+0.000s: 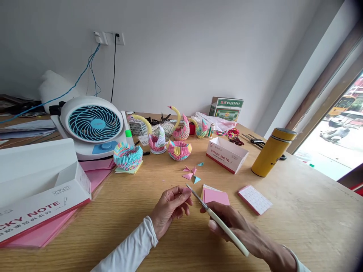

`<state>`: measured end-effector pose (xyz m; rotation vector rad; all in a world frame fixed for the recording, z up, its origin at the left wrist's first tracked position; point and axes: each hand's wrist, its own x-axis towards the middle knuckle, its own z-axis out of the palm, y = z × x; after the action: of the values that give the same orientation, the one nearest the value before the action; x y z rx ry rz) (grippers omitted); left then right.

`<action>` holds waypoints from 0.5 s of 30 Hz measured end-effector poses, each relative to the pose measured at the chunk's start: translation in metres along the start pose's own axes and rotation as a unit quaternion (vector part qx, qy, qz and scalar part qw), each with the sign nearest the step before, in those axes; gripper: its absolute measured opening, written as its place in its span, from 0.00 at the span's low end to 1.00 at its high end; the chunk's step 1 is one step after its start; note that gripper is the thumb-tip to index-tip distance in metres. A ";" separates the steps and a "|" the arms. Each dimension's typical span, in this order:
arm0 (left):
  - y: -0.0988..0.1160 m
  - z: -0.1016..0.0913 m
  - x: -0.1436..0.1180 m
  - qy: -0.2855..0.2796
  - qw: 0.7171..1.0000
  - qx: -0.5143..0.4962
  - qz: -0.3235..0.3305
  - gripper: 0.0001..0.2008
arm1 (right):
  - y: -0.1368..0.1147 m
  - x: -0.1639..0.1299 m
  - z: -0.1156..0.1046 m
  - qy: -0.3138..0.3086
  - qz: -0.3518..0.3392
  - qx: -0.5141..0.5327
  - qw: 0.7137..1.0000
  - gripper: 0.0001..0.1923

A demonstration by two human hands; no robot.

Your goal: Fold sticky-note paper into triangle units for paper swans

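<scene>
In the lower centre of the frame, the right hand [229, 223] is closing around a slim tool with a long cream handle and narrow metal tip [227, 228], which is slanting up and left. The left hand [171, 207] is pinching thumb to forefinger beside that tip; whether anything small is sitting between them, I cannot tell. Just beyond the right hand, a square pink paper pad [216, 197] is lying on the wooden table [159, 185], while a pink-edged pad with a pale printed face [255, 198] is resting right of it. Near the middle, small folded pink and blue paper triangles [196, 179] are lying loosely grouped. Behind them, a round pink-and-yellow folded-paper bowl [179, 152] is sitting at centre, a white-and-red cardboard box [219, 155] is standing right of centre, and folded-paper swans with yellow necks [181, 131] are standing farther back
</scene>
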<state>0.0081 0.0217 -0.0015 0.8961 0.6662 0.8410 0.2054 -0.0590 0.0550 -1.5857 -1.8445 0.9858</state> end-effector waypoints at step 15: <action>-0.002 0.001 0.000 0.022 0.997 0.068 -0.004 0.13 | 0.011 0.012 0.012 -0.010 -0.030 0.076 0.997 0.14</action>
<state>0.0094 0.0206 -0.0031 0.9978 0.7726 0.8172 0.2007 -0.0490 0.0380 -1.4290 -1.7744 1.0906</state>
